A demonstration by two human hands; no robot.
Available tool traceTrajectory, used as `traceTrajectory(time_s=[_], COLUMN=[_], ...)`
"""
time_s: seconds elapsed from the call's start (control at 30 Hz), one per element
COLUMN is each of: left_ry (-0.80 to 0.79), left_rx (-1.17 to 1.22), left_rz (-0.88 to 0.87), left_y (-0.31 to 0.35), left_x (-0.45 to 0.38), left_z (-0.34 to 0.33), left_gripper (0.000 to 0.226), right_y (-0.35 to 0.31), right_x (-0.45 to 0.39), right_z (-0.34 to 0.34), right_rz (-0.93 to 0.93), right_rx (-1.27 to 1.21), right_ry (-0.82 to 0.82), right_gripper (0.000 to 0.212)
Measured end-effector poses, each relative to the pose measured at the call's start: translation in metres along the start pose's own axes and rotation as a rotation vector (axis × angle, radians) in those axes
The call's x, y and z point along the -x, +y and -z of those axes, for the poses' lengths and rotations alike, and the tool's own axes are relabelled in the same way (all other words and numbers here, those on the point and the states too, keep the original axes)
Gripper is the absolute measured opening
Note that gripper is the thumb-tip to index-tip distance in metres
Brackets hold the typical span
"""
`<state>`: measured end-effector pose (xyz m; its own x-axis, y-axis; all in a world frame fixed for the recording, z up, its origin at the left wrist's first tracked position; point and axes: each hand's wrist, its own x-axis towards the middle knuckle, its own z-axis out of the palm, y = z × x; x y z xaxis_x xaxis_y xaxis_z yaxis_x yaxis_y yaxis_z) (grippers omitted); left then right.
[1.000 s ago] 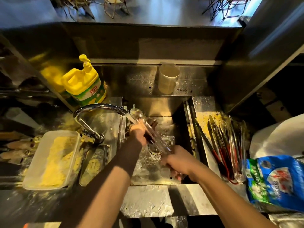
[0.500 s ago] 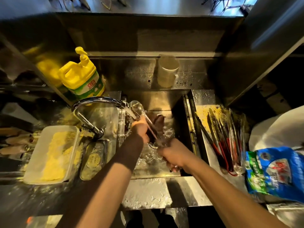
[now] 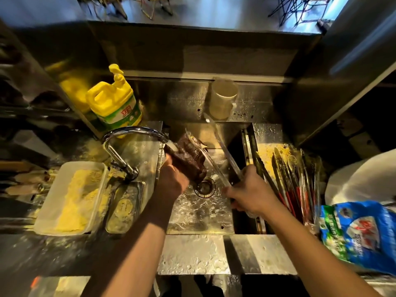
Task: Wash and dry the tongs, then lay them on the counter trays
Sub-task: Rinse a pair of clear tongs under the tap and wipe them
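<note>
My right hand (image 3: 250,194) grips a pair of metal tongs (image 3: 222,151) by the handle end over the steel sink (image 3: 192,219). Their two arms are spread apart, the tips pointing up toward the back wall. My left hand (image 3: 171,181) holds a dark brown scrubbing cloth (image 3: 186,159) under the water running from the chrome tap (image 3: 132,133); the cloth lies against the tongs' left arm. To the right, several more tongs (image 3: 293,181) with red handles lie in a tray (image 3: 265,133).
A yellow detergent bottle (image 3: 113,103) stands behind the tap, a plastic cup (image 3: 222,97) on the back ledge. Left of the sink sit a white tub of yellow powder (image 3: 70,198) and a small steel tray (image 3: 126,209). A blue bag (image 3: 362,230) lies at right.
The tongs have swung open and their tips lifted toward the back wall. My left hand with the cloth moved up their left arm under the tap, and my right hand shifted right.
</note>
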<state>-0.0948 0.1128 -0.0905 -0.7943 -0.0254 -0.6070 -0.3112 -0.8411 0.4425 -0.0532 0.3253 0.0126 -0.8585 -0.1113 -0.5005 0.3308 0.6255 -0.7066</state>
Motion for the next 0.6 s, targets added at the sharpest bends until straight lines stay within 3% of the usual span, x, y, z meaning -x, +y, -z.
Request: traceTrajectory(time_s=[0.13, 0.3, 0.43, 0.6], left_ry=[0.011, 0.045, 0.088, 0.152], left_rx=[-0.059, 0.014, -0.035, -0.376], left_rz=[-0.014, 0.025, -0.002, 0.025], left_y=[0.003, 0.004, 0.009, 0.012], left_x=[0.008, 0.01, 0.007, -0.011], left_z=[0.002, 0.002, 0.001, -0.013], left_gripper=[0.054, 0.066, 0.057, 0.037], right_y=[0.004, 0.0, 0.001, 0.0], right_x=[-0.004, -0.005, -0.002, 0.008], right_z=[-0.012, -0.016, -0.026, -0.038], right_rz=[0.109, 0.119, 0.108, 0.083], right_rx=[0.37, 0.517, 0.451, 0.219], right_ry=[0.07, -0.029, -0.119, -0.197], right_gripper=[0.054, 0.04, 0.033, 0.024])
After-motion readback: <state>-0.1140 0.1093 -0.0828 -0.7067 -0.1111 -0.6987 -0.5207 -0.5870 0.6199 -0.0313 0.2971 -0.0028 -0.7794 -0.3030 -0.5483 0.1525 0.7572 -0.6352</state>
